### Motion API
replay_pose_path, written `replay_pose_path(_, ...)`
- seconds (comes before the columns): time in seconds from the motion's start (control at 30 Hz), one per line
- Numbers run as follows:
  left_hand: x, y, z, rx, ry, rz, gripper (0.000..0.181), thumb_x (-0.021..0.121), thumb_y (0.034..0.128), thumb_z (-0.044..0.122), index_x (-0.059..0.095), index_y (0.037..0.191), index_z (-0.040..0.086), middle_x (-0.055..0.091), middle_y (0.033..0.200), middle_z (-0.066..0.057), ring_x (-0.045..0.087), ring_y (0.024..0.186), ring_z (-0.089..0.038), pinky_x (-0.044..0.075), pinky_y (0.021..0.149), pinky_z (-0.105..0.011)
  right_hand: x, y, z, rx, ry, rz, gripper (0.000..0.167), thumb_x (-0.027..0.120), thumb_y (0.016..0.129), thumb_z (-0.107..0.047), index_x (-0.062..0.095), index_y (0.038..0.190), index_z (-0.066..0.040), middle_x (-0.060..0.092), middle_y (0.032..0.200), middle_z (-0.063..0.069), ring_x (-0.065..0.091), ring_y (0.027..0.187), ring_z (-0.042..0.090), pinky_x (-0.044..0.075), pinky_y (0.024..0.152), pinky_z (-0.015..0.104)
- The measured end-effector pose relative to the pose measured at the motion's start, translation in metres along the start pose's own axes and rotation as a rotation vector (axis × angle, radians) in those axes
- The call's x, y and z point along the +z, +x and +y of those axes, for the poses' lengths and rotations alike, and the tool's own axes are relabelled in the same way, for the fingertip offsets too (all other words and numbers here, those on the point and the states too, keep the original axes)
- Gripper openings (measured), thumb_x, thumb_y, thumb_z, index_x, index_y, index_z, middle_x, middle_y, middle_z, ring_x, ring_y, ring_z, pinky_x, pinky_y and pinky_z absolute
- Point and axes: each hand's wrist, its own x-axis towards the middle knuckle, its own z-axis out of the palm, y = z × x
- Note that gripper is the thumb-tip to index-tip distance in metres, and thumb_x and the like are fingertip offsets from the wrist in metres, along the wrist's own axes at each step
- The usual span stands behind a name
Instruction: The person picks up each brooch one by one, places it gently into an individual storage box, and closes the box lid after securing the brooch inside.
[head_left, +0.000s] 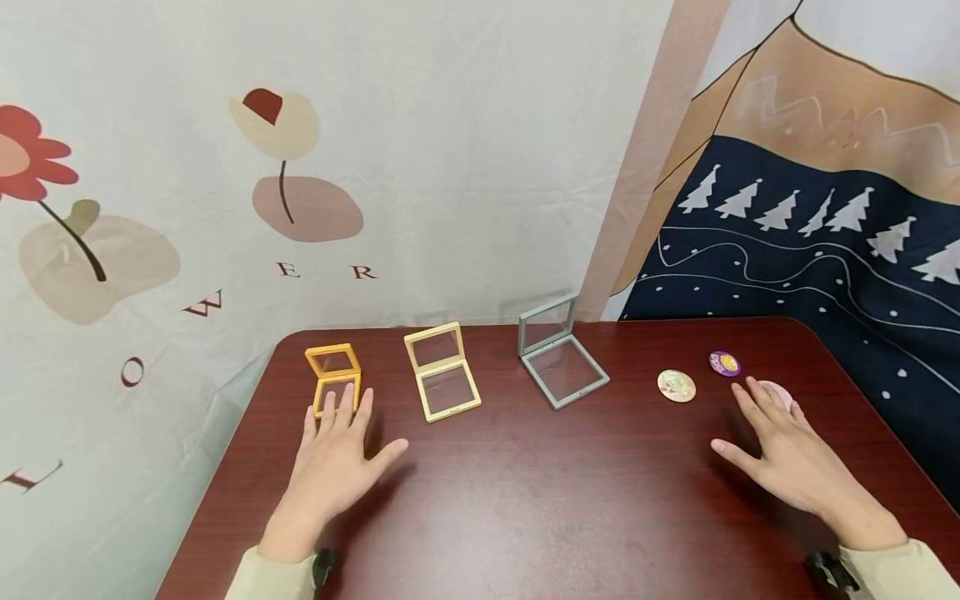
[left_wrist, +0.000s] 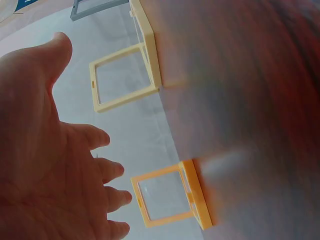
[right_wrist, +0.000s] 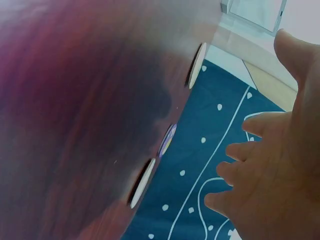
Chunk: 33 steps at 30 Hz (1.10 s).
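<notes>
head view: left hand [head_left: 332, 467], fingers spread and holding nothing, hovers palm-down, orange frame [head_left: 337, 375] at its twelve o'clock; right hand [head_left: 789, 460], also empty, thumb wide, hovers likewise, purple disc [head_left: 725, 363] at its eleven o'clock.

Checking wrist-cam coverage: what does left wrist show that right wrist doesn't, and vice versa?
Left wrist only: the left hand, the orange frame and the cream frame.

Right wrist only: the right hand, the purple disc, the upper pale disc and the lower pale disc.

Both: the grey frame, cut off by the picture edge; the dark red tabletop; the pale backdrop; and the navy cloth, just a corner scrap in left wrist.
</notes>
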Motion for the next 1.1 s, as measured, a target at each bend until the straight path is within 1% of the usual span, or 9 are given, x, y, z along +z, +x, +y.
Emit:
replay_pose_path(0.03, 0.0, 0.001, 0.001, -0.003, -0.003, -0.001, 0.096, 0.059, 0.0971, 0.067, 0.033, 0.161, 0.001, 0.025, 0.166, -0.031, 0.016, 0.152, -0.056, 0.006, 0.12, -0.069, 0.0, 0.002, -0.001, -0.005, 0.003, 0.003, 0.091, 0.069, 0.099, -0.048, 0.031, 0.157, 0.011, 0.026, 0.161, 0.038, 0.016, 0.154, 0.05, -0.003, 0.125, 0.056)
replay_pose_path(0.13, 0.0, 0.005, 0.006, -0.014, -0.016, -0.013, 0.095, 0.058, 0.0981, 0.067, 0.033, 0.162, 0.001, 0.022, 0.166, -0.032, 0.014, 0.153, -0.056, 0.007, 0.12, -0.07, 0.0, 0.009, -0.003, -0.003, 0.021, -0.003, 0.091, 0.069, 0.099, -0.048, 0.031, 0.157, 0.011, 0.025, 0.163, 0.037, 0.019, 0.152, 0.053, 0.007, 0.123, 0.064)
replay_pose_path(0.23, 0.0, 0.009, 0.011, -0.02, -0.029, -0.023, 0.094, 0.057, 0.0988, 0.067, 0.033, 0.162, 0.001, 0.022, 0.167, -0.032, 0.014, 0.153, -0.056, 0.007, 0.119, -0.071, 0.0, 0.017, -0.005, 0.017, 0.043, -0.031, 0.092, 0.068, 0.099, -0.05, 0.03, 0.159, 0.008, 0.023, 0.165, 0.035, 0.021, 0.152, 0.053, 0.02, 0.116, 0.071)
replay_pose_path(0.3, 0.001, 0.011, 0.014, -0.021, -0.034, -0.03, 0.094, 0.056, 0.099, 0.067, 0.033, 0.161, 0.0, 0.022, 0.166, -0.032, 0.013, 0.153, -0.056, 0.008, 0.119, -0.071, 0.0, 0.023, -0.006, 0.023, 0.049, -0.046, 0.092, 0.068, 0.099, -0.052, 0.03, 0.16, 0.006, 0.024, 0.165, 0.034, 0.022, 0.152, 0.052, 0.026, 0.113, 0.073)
replay_pose_path(0.37, 0.002, 0.013, 0.016, -0.017, -0.041, -0.031, 0.094, 0.056, 0.0992, 0.067, 0.034, 0.161, 0.0, 0.023, 0.166, -0.033, 0.014, 0.153, -0.056, 0.009, 0.119, -0.071, 0.001, 0.028, -0.006, 0.023, 0.043, -0.054, 0.092, 0.067, 0.099, -0.053, 0.031, 0.16, 0.005, 0.025, 0.164, 0.034, 0.025, 0.152, 0.05, 0.03, 0.111, 0.071)
replay_pose_path(0.5, 0.005, 0.018, 0.019, -0.018, -0.049, -0.042, 0.091, 0.053, 0.101, 0.066, 0.035, 0.16, 0.0, 0.026, 0.165, -0.033, 0.017, 0.152, -0.057, 0.01, 0.119, -0.071, 0.003, 0.041, -0.008, 0.019, 0.01, -0.05, 0.09, 0.066, 0.099, -0.055, 0.036, 0.157, 0.007, 0.031, 0.162, 0.033, 0.033, 0.147, 0.051, 0.035, 0.109, 0.069)
replay_pose_path(0.63, 0.008, 0.022, 0.023, -0.027, -0.063, -0.056, 0.087, 0.051, 0.1028, 0.064, 0.036, 0.16, -0.001, 0.029, 0.163, -0.033, 0.018, 0.152, -0.057, 0.011, 0.12, -0.071, 0.005, 0.053, -0.01, 0.033, -0.006, -0.057, 0.089, 0.066, 0.098, -0.056, 0.04, 0.154, 0.009, 0.037, 0.158, 0.034, 0.041, 0.14, 0.053, 0.04, 0.105, 0.07)
replay_pose_path(0.9, 0.014, 0.032, 0.029, -0.047, -0.073, -0.087, 0.084, 0.049, 0.104, 0.063, 0.039, 0.159, 0.0, 0.031, 0.163, -0.032, 0.023, 0.15, -0.056, 0.014, 0.12, -0.069, 0.013, 0.073, -0.013, 0.048, 0.005, -0.098, 0.089, 0.068, 0.097, -0.053, 0.041, 0.151, 0.013, 0.041, 0.154, 0.037, 0.041, 0.14, 0.055, 0.041, 0.105, 0.069)
replay_pose_path(1.1, 0.017, 0.04, 0.033, -0.068, -0.087, -0.125, 0.08, 0.05, 0.1049, 0.06, 0.04, 0.159, 0.001, 0.03, 0.164, -0.031, 0.026, 0.15, -0.055, 0.017, 0.12, -0.069, 0.019, 0.081, -0.013, 0.032, 0.005, -0.077, 0.083, 0.074, 0.095, -0.046, 0.047, 0.146, 0.014, 0.047, 0.148, 0.038, 0.047, 0.135, 0.055, 0.042, 0.104, 0.069)
